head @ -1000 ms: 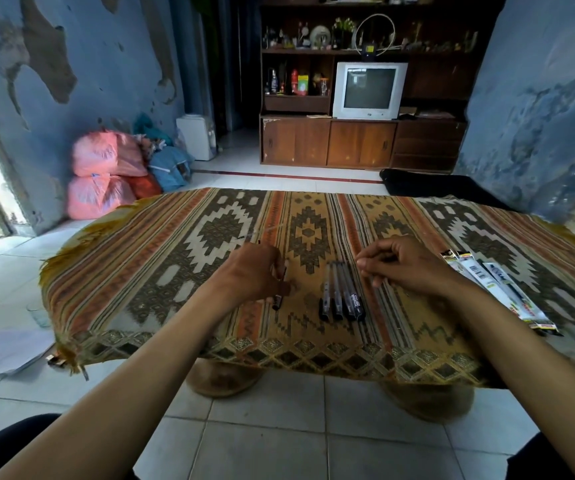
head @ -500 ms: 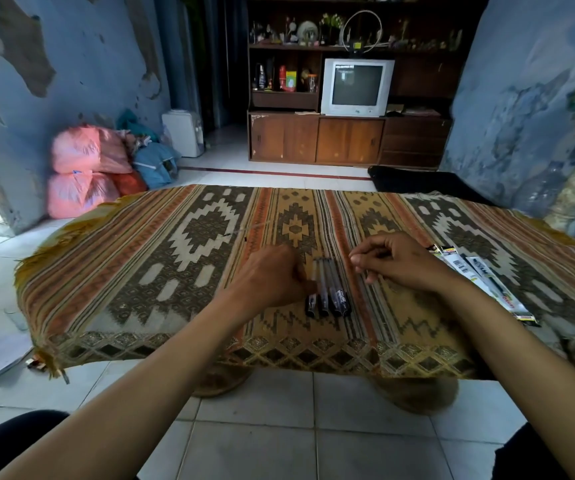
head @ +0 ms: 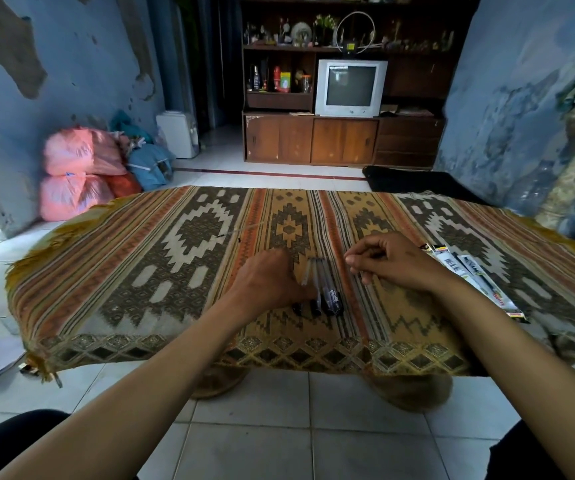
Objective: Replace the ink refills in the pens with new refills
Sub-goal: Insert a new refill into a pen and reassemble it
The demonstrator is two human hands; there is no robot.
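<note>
While left hand (head: 272, 282) rests on pens (head: 324, 289), fingers curled beside row; right hand (head: 393, 263) pinching thin refill (head: 365, 276), packs (head: 476, 278) beyond knuckles.

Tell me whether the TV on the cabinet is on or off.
Off. The TV screen is dark grey all over, with no picture, only a faint pale reflection near its top left.

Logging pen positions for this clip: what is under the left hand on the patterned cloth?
The left hand lies on the cloth at the left edge of the row of pens. A dark pen end pokes out below it. The hand covers that pen's body, so any grip is hidden.
</note>
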